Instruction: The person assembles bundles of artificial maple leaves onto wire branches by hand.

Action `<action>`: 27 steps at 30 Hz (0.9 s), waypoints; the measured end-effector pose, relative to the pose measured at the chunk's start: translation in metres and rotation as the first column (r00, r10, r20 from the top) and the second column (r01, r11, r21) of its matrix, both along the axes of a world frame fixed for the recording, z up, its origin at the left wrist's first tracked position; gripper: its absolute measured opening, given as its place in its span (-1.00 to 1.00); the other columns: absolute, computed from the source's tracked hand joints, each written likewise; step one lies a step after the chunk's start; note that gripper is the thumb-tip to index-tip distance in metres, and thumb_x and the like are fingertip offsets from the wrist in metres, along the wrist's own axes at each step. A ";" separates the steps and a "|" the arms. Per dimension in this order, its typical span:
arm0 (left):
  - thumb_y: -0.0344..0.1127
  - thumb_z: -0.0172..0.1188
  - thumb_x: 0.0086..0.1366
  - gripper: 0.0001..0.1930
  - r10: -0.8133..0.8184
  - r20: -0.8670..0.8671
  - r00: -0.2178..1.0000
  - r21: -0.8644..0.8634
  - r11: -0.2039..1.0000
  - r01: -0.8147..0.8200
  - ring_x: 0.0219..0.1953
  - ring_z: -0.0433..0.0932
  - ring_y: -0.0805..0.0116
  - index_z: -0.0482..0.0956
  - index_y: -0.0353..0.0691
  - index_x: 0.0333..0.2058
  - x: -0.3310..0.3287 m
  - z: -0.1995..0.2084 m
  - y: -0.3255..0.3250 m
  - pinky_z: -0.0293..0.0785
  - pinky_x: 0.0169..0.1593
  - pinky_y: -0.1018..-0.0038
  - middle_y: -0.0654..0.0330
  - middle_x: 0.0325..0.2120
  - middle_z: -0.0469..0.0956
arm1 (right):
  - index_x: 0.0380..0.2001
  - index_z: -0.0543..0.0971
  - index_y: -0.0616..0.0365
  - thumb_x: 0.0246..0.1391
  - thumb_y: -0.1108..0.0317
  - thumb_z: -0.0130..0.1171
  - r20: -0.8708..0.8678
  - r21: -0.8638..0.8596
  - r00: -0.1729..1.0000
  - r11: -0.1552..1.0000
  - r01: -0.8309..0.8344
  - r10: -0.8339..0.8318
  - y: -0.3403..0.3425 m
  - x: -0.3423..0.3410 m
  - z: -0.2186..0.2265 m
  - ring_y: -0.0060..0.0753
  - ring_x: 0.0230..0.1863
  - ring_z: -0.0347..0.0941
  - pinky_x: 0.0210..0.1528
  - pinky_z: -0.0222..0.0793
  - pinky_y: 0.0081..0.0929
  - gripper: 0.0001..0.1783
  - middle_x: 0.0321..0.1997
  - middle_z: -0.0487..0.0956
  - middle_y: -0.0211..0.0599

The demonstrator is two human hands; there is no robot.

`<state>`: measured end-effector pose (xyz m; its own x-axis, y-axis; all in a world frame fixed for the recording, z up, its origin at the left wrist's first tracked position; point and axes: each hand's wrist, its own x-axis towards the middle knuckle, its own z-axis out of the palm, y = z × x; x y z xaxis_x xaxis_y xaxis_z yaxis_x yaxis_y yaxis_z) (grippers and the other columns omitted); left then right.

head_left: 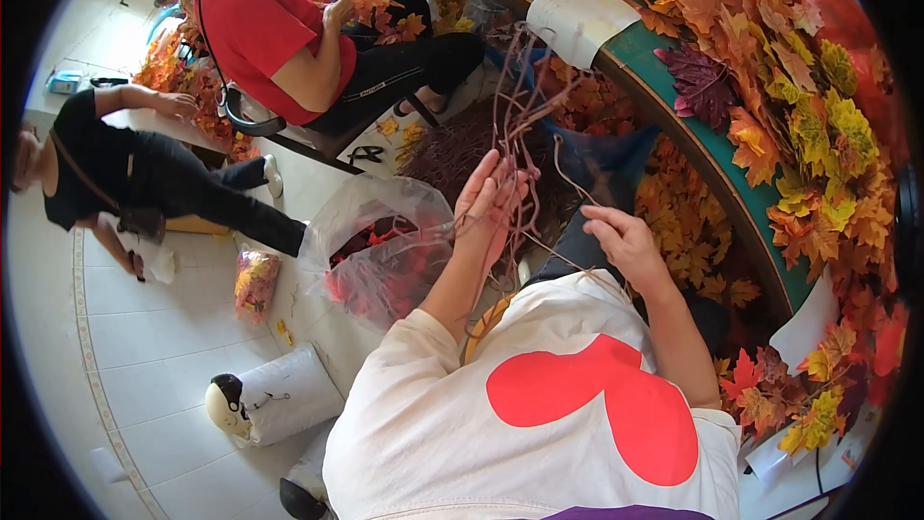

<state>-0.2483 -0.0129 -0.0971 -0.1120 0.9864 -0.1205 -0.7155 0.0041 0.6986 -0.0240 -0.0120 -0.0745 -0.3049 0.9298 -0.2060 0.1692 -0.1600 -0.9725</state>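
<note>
My left hand (489, 207) is raised in front of my chest, with a loose bundle of thin purple-brown artificial stems (520, 120) held against its fingers. The stems fan upward, and some hang down past the wrist. To the right, my right hand (626, 246) has its fingers closed in a pinch. One thin stem (570, 180) runs up from its fingertips and bends over. Beyond my hands lies a dark heap of similar stems (448, 159). A blue bag (606, 159) hangs by the table edge, next to orange artificial leaves (587, 101).
A green table (664, 53) curves along the right, piled with artificial maple leaves (770, 67). At left stands a clear plastic bag (385, 202) with red pieces inside. One person in red (274, 43) sits ahead; another in black (144, 149) walks at left. A white roll-shaped bundle (289, 395) lies on the floor.
</note>
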 end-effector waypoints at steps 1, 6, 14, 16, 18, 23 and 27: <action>-0.38 -0.08 0.30 -0.58 -0.025 0.014 1.000 -0.015 1.000 0.025 0.00 0.42 0.27 0.20 -0.23 0.13 0.003 0.005 -0.005 0.35 0.08 0.36 0.12 0.03 0.35 | -0.13 0.50 0.28 0.08 0.34 0.01 -0.128 -0.231 0.992 0.973 -0.028 -0.001 0.005 -0.007 0.006 -0.68 -0.52 0.34 -0.51 0.25 -0.71 -0.68 -0.33 0.55 -0.31; -0.37 -0.09 0.31 -0.56 -0.146 0.082 0.986 -0.022 0.989 0.149 0.00 0.42 0.23 0.15 -0.23 0.16 0.010 0.013 -0.025 0.36 0.07 0.34 0.06 0.04 0.34 | -0.03 0.44 0.22 0.15 0.19 0.01 -0.390 -0.321 0.913 0.947 -0.018 -0.115 0.025 -0.031 -0.002 -0.82 -0.58 0.21 -0.61 0.13 -0.83 -0.60 -0.21 0.51 -0.43; -0.40 -0.06 0.29 -0.56 -0.245 0.057 0.968 0.031 0.969 0.244 -0.03 0.45 0.24 0.17 -0.27 0.15 0.018 0.024 -0.028 0.41 0.01 0.38 0.01 0.02 0.35 | -0.23 0.52 0.16 0.04 0.25 0.16 -0.533 -0.354 0.831 0.934 -0.046 -0.161 0.037 -0.037 0.007 -0.87 -0.68 0.07 -0.71 -0.07 -0.85 -0.74 -0.50 0.44 -0.63; -0.42 -0.03 0.27 -0.57 -0.255 -0.015 0.967 0.045 0.966 0.255 -0.08 0.48 0.29 0.21 -0.29 0.11 0.022 0.021 -0.026 0.41 0.01 0.42 0.04 -0.03 0.41 | -0.26 0.52 0.16 0.05 0.28 0.16 -0.538 -0.356 0.827 0.933 -0.046 -0.165 0.034 -0.038 0.012 -0.87 -0.70 0.06 -0.72 -0.09 -0.85 -0.78 -0.54 0.42 -0.64; -0.44 0.00 0.25 -0.58 -0.251 -0.050 0.967 0.018 0.967 0.253 -0.08 0.48 0.33 0.24 -0.31 0.09 0.022 0.020 -0.026 0.41 0.01 0.44 0.05 -0.06 0.43 | -0.30 0.52 0.15 0.05 0.31 0.15 -0.544 -0.355 0.822 0.934 -0.043 -0.169 0.033 -0.038 0.010 -0.87 -0.71 0.05 -0.72 -0.10 -0.84 -0.82 -0.58 0.40 -0.65; -0.46 0.12 0.17 -0.67 -0.217 -0.135 0.967 -0.051 0.976 0.212 -0.31 0.50 0.52 0.38 -0.30 -0.06 0.021 0.019 -0.028 0.44 -0.21 0.64 0.20 -0.31 0.52 | -0.40 0.51 0.13 0.06 0.39 0.12 -0.594 -0.341 0.784 0.939 -0.040 -0.182 0.032 -0.038 0.007 -0.91 -0.74 0.03 -0.74 -0.13 -0.84 -0.93 -0.63 0.34 -0.67; -0.46 0.14 0.16 -0.68 -0.178 -0.157 0.971 -0.067 0.983 0.170 -0.42 0.45 0.59 0.39 -0.28 -0.08 0.022 0.017 -0.026 0.39 -0.35 0.71 0.25 -0.39 0.51 | -0.39 0.51 0.14 0.06 0.40 0.11 -0.581 -0.349 0.789 0.937 -0.020 -0.199 0.031 -0.036 0.010 -0.91 -0.74 0.03 -0.74 -0.13 -0.83 -0.93 -0.62 0.35 -0.67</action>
